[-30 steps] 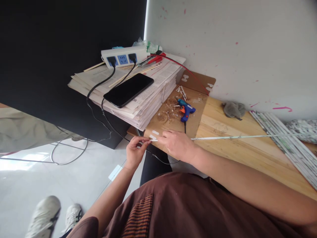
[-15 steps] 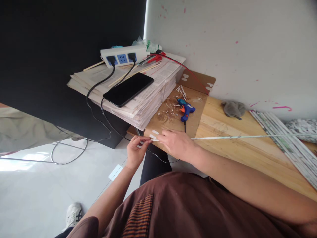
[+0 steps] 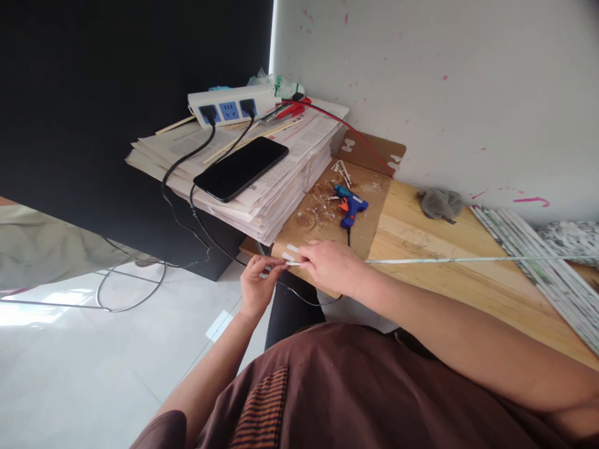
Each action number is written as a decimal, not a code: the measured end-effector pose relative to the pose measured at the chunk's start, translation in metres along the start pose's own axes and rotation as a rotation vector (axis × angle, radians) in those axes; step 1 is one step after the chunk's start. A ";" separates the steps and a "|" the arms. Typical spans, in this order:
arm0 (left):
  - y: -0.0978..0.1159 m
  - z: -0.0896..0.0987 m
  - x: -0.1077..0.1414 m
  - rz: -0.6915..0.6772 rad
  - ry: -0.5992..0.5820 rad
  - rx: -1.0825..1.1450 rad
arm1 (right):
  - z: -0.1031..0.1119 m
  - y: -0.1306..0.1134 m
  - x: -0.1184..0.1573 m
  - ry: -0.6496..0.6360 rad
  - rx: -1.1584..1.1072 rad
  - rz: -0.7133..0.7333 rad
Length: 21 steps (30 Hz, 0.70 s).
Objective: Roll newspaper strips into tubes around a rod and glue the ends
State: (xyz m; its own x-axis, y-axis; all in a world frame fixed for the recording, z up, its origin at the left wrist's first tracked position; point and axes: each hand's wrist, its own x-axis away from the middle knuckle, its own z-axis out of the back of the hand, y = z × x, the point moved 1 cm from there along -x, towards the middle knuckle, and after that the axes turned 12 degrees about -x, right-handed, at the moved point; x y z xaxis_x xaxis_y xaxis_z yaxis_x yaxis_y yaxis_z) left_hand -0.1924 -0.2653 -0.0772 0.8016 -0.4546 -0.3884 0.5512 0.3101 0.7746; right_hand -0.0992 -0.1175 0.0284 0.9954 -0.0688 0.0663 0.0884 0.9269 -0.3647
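Observation:
A long, thin white paper stick [image 3: 421,260] runs from the right across the wooden table to the cardboard's near edge. My left hand [image 3: 260,280] pinches its left tip between thumb and fingers, just off the table edge. My right hand [image 3: 330,265] is closed round the stick a little to the right of that tip, palm down over the cardboard [image 3: 304,231]. A blue glue gun [image 3: 353,207] lies on the cardboard behind my right hand, among white scraps and brown stains.
Left of the cardboard, a tall newspaper stack [image 3: 299,181] bears a black phone [image 3: 241,168], a power strip [image 3: 231,105] and red-handled scissors [image 3: 292,110]. A grey cloth [image 3: 438,204] and a bundle of paper sticks [image 3: 528,268] lie to the right. Black cables hang past the stack.
The fingers of my right hand have drawn in more tightly round the stick. My left hand has barely moved. The view has shifted slightly.

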 end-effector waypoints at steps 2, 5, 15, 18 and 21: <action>0.001 -0.001 0.000 -0.006 0.001 -0.019 | 0.000 -0.002 0.003 0.000 0.042 0.032; 0.002 -0.001 -0.001 -0.021 0.002 -0.047 | 0.001 -0.005 0.007 0.013 0.117 0.110; 0.004 0.000 -0.003 -0.035 -0.041 -0.076 | -0.002 -0.004 0.007 -0.013 0.177 0.148; 0.003 -0.002 -0.002 -0.005 -0.048 -0.050 | -0.001 -0.006 0.008 -0.014 0.169 0.136; 0.001 -0.004 -0.001 0.046 -0.047 -0.007 | -0.001 -0.007 0.008 -0.006 0.142 0.099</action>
State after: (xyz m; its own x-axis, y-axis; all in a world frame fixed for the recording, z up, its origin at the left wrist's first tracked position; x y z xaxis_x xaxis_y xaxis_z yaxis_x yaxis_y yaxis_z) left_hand -0.1920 -0.2611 -0.0782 0.8146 -0.4782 -0.3283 0.5155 0.3375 0.7876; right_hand -0.0916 -0.1251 0.0306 0.9987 0.0274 0.0423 -0.0167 0.9718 -0.2350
